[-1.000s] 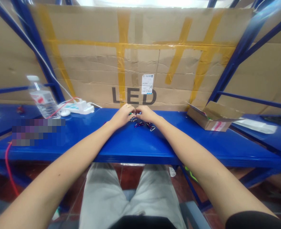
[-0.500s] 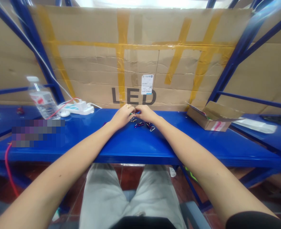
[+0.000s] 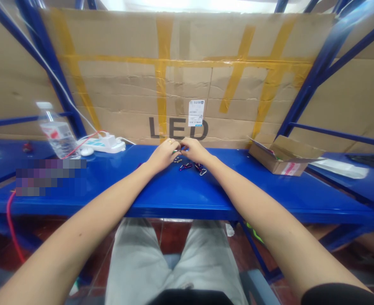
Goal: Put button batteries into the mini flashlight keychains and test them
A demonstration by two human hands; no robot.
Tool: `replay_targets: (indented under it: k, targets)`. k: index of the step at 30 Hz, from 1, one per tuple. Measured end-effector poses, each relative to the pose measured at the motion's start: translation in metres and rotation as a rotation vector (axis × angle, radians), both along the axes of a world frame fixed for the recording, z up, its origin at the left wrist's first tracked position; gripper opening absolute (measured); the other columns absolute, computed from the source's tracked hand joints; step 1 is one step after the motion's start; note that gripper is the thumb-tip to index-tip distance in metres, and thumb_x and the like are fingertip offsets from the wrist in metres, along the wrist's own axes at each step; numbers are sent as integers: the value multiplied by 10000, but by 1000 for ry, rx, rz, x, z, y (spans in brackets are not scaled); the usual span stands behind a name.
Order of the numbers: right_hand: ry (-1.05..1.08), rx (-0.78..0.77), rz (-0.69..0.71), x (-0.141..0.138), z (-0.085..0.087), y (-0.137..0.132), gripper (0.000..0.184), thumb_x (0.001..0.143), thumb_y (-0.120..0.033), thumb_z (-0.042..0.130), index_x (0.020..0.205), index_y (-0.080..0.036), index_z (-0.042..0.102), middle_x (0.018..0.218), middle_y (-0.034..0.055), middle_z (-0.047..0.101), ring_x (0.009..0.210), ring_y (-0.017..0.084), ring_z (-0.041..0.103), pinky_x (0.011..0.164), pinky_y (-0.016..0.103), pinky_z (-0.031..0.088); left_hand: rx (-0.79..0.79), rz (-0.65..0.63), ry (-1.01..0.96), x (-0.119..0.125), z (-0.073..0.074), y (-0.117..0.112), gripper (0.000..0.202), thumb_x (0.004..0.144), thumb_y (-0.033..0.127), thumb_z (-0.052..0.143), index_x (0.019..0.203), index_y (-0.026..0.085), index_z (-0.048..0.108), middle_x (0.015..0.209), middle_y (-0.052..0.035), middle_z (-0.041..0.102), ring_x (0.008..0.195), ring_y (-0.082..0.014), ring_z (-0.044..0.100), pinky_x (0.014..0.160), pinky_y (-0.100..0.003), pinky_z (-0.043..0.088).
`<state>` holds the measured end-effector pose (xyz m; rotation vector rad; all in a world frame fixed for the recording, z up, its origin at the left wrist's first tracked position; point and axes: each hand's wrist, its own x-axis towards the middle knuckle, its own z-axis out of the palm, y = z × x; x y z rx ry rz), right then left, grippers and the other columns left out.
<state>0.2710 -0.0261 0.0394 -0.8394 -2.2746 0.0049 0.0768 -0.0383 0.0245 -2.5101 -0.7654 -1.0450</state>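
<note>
My left hand (image 3: 167, 152) and my right hand (image 3: 193, 149) meet at the back middle of the blue table (image 3: 180, 190). Both have their fingers pinched together around something small, mostly hidden by the fingertips. A hint of green and a metallic glint show between them, too little to name. Just below the fingertips lie several small metal pieces (image 3: 178, 160). Nearer to me, under my right wrist, are a dark purple carabiner (image 3: 185, 167) and a cluster of carabiners with a silver one (image 3: 202, 172) at its edge.
An open cardboard box (image 3: 282, 159) stands at the right. On the left are a water bottle (image 3: 56, 133), a white power strip (image 3: 106, 144) with cables, and a blurred-out patch. A large cardboard sheet (image 3: 126, 93) marked LED rises behind the table between blue posts.
Hardly anything differs. Both hands stay in the same place, with only a slight shift of the fingers at the small thing between them.
</note>
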Motion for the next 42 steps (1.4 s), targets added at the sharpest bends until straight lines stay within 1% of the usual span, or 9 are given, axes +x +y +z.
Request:
replay_targets:
  k: [9,14,17,21,25,28,33,35,42]
  targets:
    - [77,-34,-50,3,-2,5,110,792,-76,628,857,-151,675,892,56,666,848,176,599,788,291,459,32,35,20,-2,1,-3,92,961,272,572,973,196,621,961,-82,586,950,-238,554,850,-387,486]
    - [89,-48,-62,3,-3,6,128,791,-81,621,875,-148,691,917,66,684,860,180,617,796,299,475,12,67,28,0,2,-6,109,960,265,548,963,204,638,971,-87,591,970,-244,562,880,-405,486]
    - [126,-70,-51,3,-4,7,158,777,-66,613,888,-142,695,926,69,695,869,180,632,808,302,486,-27,66,-46,-1,6,-8,77,941,233,548,962,195,611,977,-85,609,985,-238,571,898,-398,486]
    - [193,-206,-34,3,-7,10,114,788,-97,635,880,-131,693,875,56,716,823,170,643,779,293,491,-115,110,-163,-6,8,-7,85,894,166,528,953,184,587,938,-70,638,913,-221,588,852,-378,494]
    - [181,-319,-44,5,-12,13,70,803,-141,663,861,-132,701,830,41,726,780,162,642,751,284,491,-186,157,-191,-11,5,-1,91,858,152,520,890,188,598,863,-50,660,826,-211,594,784,-366,492]
    - [116,-316,-92,7,-13,11,79,805,-109,651,852,-136,708,834,42,734,783,162,649,757,281,492,-229,172,-159,-12,1,3,104,835,146,523,849,190,616,844,-51,671,820,-218,606,783,-375,496]
    - [-15,-184,-82,9,-9,3,267,791,-18,606,972,-154,748,1021,74,766,963,195,682,897,307,488,-259,139,-56,-12,-6,10,110,818,153,557,837,199,655,900,-65,712,903,-244,622,853,-408,509]
    - [-51,-156,-71,9,-8,2,299,789,1,590,990,-151,753,1045,83,768,993,203,686,924,313,485,-256,130,-9,-12,-9,12,137,829,159,560,871,200,683,931,-73,721,940,-254,619,894,-428,504]
    - [-75,-161,-138,12,-8,6,307,781,4,596,997,-149,753,1026,88,771,957,208,687,881,301,495,-198,128,175,-8,-15,9,249,893,196,526,986,231,754,1078,-96,707,988,-275,568,897,-446,470]
